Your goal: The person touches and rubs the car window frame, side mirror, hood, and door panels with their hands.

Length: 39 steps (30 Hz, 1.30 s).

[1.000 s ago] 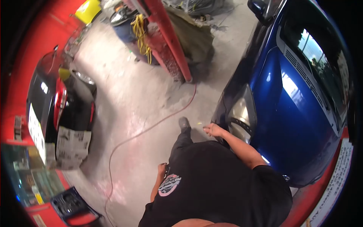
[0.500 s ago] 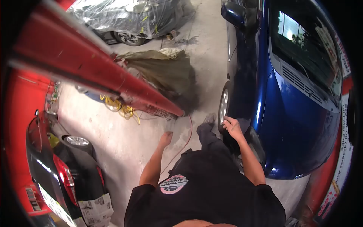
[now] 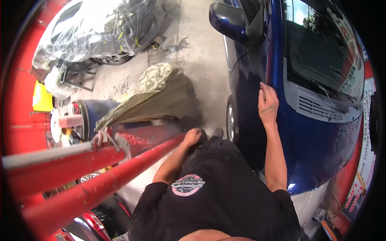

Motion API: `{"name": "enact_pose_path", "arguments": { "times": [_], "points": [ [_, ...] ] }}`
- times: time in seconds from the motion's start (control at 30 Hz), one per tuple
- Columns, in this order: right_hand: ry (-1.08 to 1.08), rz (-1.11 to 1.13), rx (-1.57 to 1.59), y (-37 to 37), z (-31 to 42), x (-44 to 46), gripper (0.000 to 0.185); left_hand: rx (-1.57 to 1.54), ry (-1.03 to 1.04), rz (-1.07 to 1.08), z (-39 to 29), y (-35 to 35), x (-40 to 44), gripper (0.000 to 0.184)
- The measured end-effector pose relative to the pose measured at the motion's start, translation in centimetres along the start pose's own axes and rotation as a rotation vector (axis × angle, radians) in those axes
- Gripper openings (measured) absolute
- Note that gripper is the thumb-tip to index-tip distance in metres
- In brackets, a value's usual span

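My left hand (image 3: 193,137) is low in front of my body, close beside the red post (image 3: 116,176). Its fingers are curled in, and the palm is hidden. I cannot tell whether it touches the post. My right hand (image 3: 267,103) is raised over the front side of the blue car (image 3: 321,148). Its fingers are loosely bent with the thumb apart, and I see nothing in them. Whether it rests on the bodywork or hovers is unclear. Below it shows the car's front wheel (image 3: 230,120), and farther up the side mirror (image 3: 228,21).
A plastic-wrapped car (image 3: 100,30) stands at the back left. Nearer are a draped olive cover (image 3: 157,96) and a blue drum (image 3: 96,114) with supplies beside it. A dark car (image 3: 104,221) sits at lower left. Signs (image 3: 368,140) line the right side.
I have walked forward between the post and the blue car. My right hand has gone from beside the wheel up over the fender. My left hand is now close to the red post.
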State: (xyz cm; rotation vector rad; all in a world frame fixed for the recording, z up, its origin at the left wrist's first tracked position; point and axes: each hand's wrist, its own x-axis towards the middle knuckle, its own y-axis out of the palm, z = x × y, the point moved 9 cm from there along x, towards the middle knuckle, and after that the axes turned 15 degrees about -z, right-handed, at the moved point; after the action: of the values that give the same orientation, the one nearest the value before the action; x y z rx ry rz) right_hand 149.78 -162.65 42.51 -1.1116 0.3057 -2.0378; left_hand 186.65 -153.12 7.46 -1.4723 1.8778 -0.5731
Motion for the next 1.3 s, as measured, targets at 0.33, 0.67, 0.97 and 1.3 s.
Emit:
{"name": "enact_pose_path", "arguments": {
  "times": [0.33,0.67,0.97,1.3],
  "points": [
    [-0.021,-0.147,-0.522,0.4,-4.1,9.1,0.043,-0.191,0.285,0.156,-18.3,-0.6,20.3,0.036],
    [0.281,-0.009,-0.892,6.5,-7.7,11.7,0.057,-0.725,0.559,0.315,-42.3,-9.6,35.6,0.067],
    [0.485,0.065,-0.978,8.1,-7.5,14.2,0.057,-0.850,0.625,0.504,-47.0,-8.3,40.3,0.079],
    [0.556,0.084,-0.993,7.8,-9.2,13.9,0.069,-1.020,0.566,0.636,-49.6,-6.0,40.6,0.085]
  ]
}}
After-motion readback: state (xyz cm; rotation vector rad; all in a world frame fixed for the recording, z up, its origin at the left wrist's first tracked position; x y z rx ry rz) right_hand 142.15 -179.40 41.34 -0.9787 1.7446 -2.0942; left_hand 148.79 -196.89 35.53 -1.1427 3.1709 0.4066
